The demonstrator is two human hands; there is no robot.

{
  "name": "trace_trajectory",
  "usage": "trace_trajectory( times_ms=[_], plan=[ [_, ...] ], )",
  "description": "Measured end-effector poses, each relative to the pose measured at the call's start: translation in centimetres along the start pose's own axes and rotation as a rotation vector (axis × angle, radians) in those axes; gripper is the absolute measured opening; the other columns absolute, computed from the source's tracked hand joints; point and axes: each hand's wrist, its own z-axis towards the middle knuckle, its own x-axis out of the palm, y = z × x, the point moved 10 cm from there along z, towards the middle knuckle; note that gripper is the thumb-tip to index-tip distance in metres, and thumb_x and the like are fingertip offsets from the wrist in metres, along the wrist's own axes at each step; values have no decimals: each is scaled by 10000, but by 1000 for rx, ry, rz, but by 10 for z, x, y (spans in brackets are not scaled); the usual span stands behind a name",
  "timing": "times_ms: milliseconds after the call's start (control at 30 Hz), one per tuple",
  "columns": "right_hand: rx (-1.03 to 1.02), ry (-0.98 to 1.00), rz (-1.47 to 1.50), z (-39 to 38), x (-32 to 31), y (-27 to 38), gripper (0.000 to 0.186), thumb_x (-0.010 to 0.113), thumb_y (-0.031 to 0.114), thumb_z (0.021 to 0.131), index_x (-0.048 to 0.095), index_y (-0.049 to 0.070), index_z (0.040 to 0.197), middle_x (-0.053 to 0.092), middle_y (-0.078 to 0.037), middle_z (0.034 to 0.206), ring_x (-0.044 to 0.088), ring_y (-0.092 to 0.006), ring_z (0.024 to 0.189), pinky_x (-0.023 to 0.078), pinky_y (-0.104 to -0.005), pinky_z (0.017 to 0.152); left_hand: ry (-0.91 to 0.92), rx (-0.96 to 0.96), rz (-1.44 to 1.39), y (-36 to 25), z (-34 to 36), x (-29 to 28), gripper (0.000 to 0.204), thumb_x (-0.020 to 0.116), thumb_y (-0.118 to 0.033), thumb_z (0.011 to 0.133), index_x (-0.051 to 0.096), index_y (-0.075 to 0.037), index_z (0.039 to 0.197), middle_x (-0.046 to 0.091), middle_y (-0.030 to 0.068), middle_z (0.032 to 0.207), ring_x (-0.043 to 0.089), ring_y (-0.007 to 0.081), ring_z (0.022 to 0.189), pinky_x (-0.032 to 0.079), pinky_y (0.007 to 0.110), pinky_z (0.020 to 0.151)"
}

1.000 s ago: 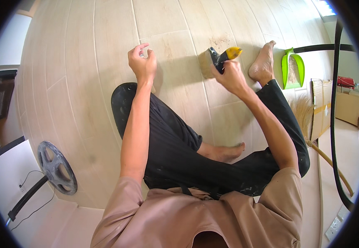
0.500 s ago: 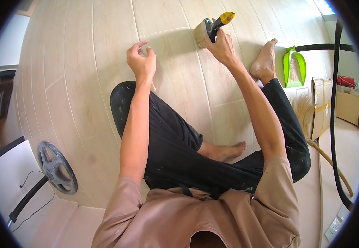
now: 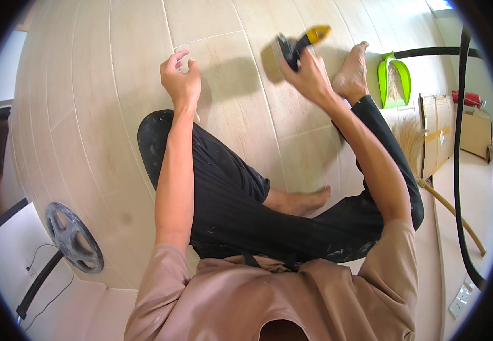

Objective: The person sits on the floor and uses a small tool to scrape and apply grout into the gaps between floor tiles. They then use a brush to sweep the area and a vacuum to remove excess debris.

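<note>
A wide paintbrush point(image 3: 293, 51) with a black and yellow handle is gripped in my right hand point(image 3: 310, 74). Its pale bristles are blurred by motion. A shadow on the wood-look tiled floor point(image 3: 224, 119) lies apart from the brush, to its left. My left hand point(image 3: 180, 79) hovers left of that, above my bent knee, with fingers loosely curled and the thumb apart from them. Nothing shows between those fingers. Beside the left wrist a small tan tip point(image 3: 196, 117) peeks out; I cannot tell what it belongs to.
A green dustpan point(image 3: 395, 82) with debris in it lies beyond my right foot. Flattened cardboard point(image 3: 437, 133) and a straw broom point(image 3: 410, 139) are at the right, near a hanging black cable point(image 3: 458, 159). At the lower left is a grey spoked disc point(image 3: 74, 237).
The brush has tilted and moved slightly downward in the picture, its bristles now smeared by motion. My left hand stays loosely curled. The whole view has shifted a little, moving the surroundings leftward.
</note>
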Motion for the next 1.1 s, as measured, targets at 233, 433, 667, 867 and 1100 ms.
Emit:
trace_trajectory(
  times_ms=[233,433,667,867,1100],
  plan=[
    [1,1,-102,5,45,-17,493,658,320,918,558,-90,1173,688,-306,912,702,-443,837,548,-517,806,-6,-60,34,8,-2,-10,262,674,-93,884,729,-84,1139,589,165,1229,634,286,1089,540,404,903],
    [290,261,-95,-125,38,-29,432,673,291,910,608,-133,969,634,-307,727,671,-447,674,540,-501,694,14,-45,9,3,0,-3,285,682,-106,887,740,-98,1165,599,161,1273,633,274,1139,532,406,942],
    [161,117,-14,-133,-4,-15,442,696,227,921,596,-66,1235,622,-160,676,626,-245,578,509,-376,588,41,-46,37,3,-2,4,296,684,-119,888,743,-98,1177,612,164,1291,630,271,1177,511,410,994],
    [39,347,176,-196,21,-14,586,720,260,929,516,148,1467,682,-183,966,679,-273,801,530,-373,702,28,-41,54,3,-1,-3,291,683,-121,891,744,-98,1175,613,161,1282,639,271,1160,514,403,987],
    [-18,278,-131,-164,-7,-70,500,683,231,964,564,89,1427,695,-118,936,659,-195,759,539,-342,742,58,-49,50,6,1,4,309,695,-129,885,749,-114,1189,591,165,1313,636,282,1165,515,411,1000]
  ],
)
